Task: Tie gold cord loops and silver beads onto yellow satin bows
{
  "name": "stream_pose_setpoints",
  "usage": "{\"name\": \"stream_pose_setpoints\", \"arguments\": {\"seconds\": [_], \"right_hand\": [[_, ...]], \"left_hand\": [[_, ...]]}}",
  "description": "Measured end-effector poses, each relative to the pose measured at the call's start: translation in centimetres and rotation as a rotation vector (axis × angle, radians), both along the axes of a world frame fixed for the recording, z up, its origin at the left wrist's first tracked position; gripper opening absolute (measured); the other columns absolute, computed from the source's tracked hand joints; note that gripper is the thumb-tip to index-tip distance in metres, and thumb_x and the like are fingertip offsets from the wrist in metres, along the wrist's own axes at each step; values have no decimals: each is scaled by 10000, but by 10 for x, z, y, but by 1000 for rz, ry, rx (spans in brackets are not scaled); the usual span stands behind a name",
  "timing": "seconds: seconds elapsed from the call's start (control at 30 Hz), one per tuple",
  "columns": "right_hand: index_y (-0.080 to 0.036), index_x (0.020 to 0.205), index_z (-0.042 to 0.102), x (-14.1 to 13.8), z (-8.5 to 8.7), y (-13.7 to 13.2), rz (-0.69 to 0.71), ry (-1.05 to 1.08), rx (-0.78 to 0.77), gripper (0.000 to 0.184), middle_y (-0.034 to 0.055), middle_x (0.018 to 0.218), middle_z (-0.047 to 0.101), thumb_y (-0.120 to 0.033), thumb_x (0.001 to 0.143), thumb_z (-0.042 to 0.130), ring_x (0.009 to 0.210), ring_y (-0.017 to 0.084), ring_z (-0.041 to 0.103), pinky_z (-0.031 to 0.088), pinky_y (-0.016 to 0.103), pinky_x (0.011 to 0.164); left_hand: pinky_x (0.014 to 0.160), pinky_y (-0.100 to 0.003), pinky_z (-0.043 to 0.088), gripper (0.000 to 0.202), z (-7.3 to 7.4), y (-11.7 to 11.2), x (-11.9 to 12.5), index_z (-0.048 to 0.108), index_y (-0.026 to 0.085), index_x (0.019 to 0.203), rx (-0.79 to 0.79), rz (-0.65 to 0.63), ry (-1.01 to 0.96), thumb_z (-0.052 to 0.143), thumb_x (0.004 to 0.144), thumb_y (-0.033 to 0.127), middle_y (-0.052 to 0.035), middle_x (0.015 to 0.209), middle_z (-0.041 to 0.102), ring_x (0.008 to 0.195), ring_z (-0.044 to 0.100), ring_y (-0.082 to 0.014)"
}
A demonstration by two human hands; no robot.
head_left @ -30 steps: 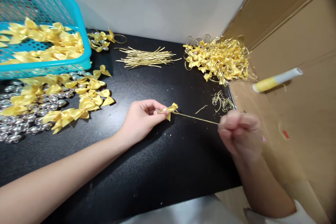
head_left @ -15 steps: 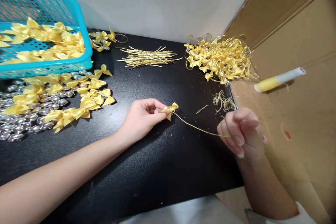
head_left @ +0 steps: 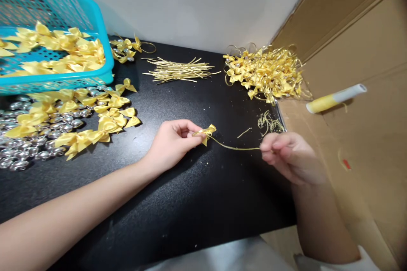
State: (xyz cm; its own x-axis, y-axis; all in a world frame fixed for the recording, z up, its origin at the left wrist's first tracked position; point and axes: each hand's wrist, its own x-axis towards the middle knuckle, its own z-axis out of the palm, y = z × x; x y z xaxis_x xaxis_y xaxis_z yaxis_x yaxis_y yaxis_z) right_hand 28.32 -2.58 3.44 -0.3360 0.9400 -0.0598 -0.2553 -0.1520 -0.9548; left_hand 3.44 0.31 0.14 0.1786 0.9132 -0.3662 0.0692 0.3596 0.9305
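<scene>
My left hand (head_left: 176, 142) pinches a yellow ribbon bow (head_left: 210, 130) between thumb and fingertips, low over the black table. From the bow a thin gold cord (head_left: 235, 148) runs right in a shallow sag to my right hand (head_left: 286, 152). The fingers of that hand are closed on the cord's far end, its tip hidden inside them. Part of a gold loop shows at the left fingertips. A short cord snippet (head_left: 244, 132) lies between the hands, and a small heap of cord trimmings (head_left: 269, 123) is just beyond my right hand.
A blue basket (head_left: 110, 57) of yellow bows stands back left, with silver beads (head_left: 19, 152) and loose bows (head_left: 110, 123) before it. Straight gold cords (head_left: 181, 70) lie at the back. Finished-looking looped bows (head_left: 267, 70) pile up back right. A cardboard wall (head_left: 359, 46) and yellow-white tube (head_left: 337, 98) are right.
My right hand has turned and moved slightly left, its fingers now pinched together on the cord. The cord between the hands hangs flatter. My left hand stays put with the bow.
</scene>
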Motion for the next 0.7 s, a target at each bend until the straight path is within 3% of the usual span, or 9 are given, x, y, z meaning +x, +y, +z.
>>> {"name": "stream_pose_setpoints", "arguments": {"seconds": [0.17,0.3,0.37,0.43,0.47,0.5,0.53,0.6,0.7], "right_hand": [[-357,831,779,16,6,-2,-17,35,103,110,-33,729,736,-263,773,785,526,38,643,457,86,392],[-414,743,774,25,12,-5,-123,179,122,113,-86,518,625,-315,721,823,294,-13,411,221,55,235],[-467,683,756,27,15,-6,-309,206,154,197,-132,414,551,-366,585,894,207,-42,240,84,58,198],[-509,657,742,26,19,-6,-686,60,176,179,-161,383,532,-485,538,873,169,-75,210,-34,46,238],[-526,695,743,24,22,-5,-903,-87,158,93,-167,420,565,-557,620,788,174,-88,288,-65,26,306],[-532,780,745,21,25,-5,-1129,-270,124,155,-163,505,621,-596,779,604,225,-85,419,-74,16,392],[-536,891,726,19,28,-4,-1312,-437,76,371,-159,635,668,-525,918,356,346,-68,555,-62,30,487],[-520,1021,667,14,34,-4,-1452,-419,48,551,-140,906,688,-353,950,147,692,38,682,-37,81,573],[-512,918,683,11,41,-3,-1467,-113,79,490,-150,1169,640,-337,908,225,988,172,610,-23,88,587]], "left_hand": [[431,-187,329,171,2,1,0,663,149,647,1,4,38,776,639,277,-12,609,703,445,481,-65],[422,-180,328,170,1,1,1,655,149,628,4,-2,36,760,643,282,-14,600,699,441,483,-64],[427,-180,332,156,1,1,0,653,150,624,2,-4,28,755,633,267,-11,596,698,444,491,-65],[430,-178,331,144,1,1,0,652,152,625,-3,-6,22,753,626,255,-6,592,696,446,493,-65],[430,-178,329,143,1,1,0,651,152,624,-6,-7,19,753,624,253,-4,590,694,447,492,-64],[431,-178,329,144,1,1,0,652,151,626,-7,-9,17,753,625,254,-5,591,694,450,494,-65],[431,-179,327,147,1,1,1,652,151,624,-8,-10,17,755,624,256,-7,593,694,450,494,-66],[430,-184,323,152,1,1,1,651,151,618,-9,-10,20,757,622,260,-10,592,692,447,493,-69],[443,-194,335,156,1,1,1,653,153,617,-8,-14,20,760,621,265,-15,604,697,453,502,-76]]}}
